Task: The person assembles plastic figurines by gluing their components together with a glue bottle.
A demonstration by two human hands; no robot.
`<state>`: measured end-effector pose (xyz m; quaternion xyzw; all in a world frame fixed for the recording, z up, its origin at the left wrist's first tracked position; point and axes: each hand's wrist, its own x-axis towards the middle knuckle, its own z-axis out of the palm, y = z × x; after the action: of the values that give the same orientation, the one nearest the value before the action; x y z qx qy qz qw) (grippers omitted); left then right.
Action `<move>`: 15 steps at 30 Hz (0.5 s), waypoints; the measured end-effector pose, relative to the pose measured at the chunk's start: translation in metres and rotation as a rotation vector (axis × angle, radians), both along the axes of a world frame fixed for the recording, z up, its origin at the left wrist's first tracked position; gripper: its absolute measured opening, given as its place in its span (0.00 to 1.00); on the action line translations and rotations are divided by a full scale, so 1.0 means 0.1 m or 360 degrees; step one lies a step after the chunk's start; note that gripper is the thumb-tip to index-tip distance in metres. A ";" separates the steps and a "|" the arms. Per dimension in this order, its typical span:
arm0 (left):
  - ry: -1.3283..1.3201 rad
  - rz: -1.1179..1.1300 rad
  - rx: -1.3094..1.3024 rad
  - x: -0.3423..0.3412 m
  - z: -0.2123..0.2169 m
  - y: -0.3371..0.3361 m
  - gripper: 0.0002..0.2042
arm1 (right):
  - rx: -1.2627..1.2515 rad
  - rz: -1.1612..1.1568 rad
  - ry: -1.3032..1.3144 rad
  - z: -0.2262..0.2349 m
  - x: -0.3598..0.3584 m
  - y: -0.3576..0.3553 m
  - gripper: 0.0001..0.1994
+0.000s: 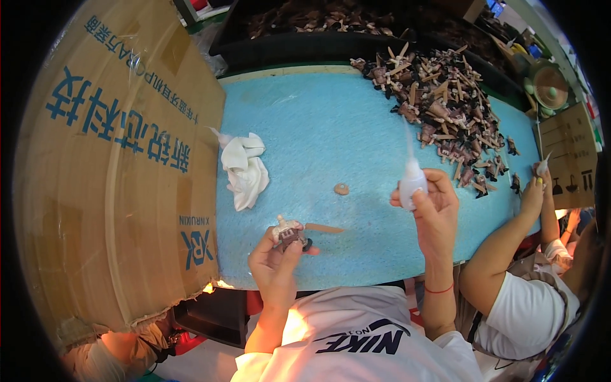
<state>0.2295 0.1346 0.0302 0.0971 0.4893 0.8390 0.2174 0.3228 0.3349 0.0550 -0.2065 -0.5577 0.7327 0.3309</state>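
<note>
My left hand (273, 272) grips a small toy figure (289, 233) with a pale upper body, a brown lower part and a dark end. A long flat tan blade-like piece (326, 228) sticks out to the figure's right. Raised over the table's right half, my right hand (439, 213) is wrapped round a white squeeze bottle (412, 183) whose long thin nozzle points up. Between the two hands, a small tan ring-like piece (342, 189) lies on the blue table surface (312, 134), touched by neither.
Crumpled white cloth (245, 170) lies at left beside a tall cardboard box (127, 172). Many similar figures form a pile (439, 105) at the far right. Behind stands a black bin (235, 48) of more figures. A co-worker's hand (533, 191) is at the right edge, near a small fan (548, 86).
</note>
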 end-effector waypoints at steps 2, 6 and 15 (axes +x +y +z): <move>-0.0007 -0.0019 -0.0015 -0.01 -0.03 -0.03 0.09 | 0.0010 0.0136 -0.0037 -0.04 -0.06 0.03 0.17; 0.0012 -0.0026 -0.0027 -0.03 -0.07 -0.05 0.11 | 0.0149 0.0061 -0.0011 -0.11 -0.21 0.06 0.15; 0.0048 0.0000 -0.0024 -0.07 -0.09 -0.11 0.09 | 0.0482 0.0151 -0.0332 -0.56 -0.34 0.27 0.18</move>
<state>0.2226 0.1232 0.0210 0.1080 0.4989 0.8336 0.2109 0.2885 0.3624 -0.0013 -0.2026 -0.7020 0.6298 0.2638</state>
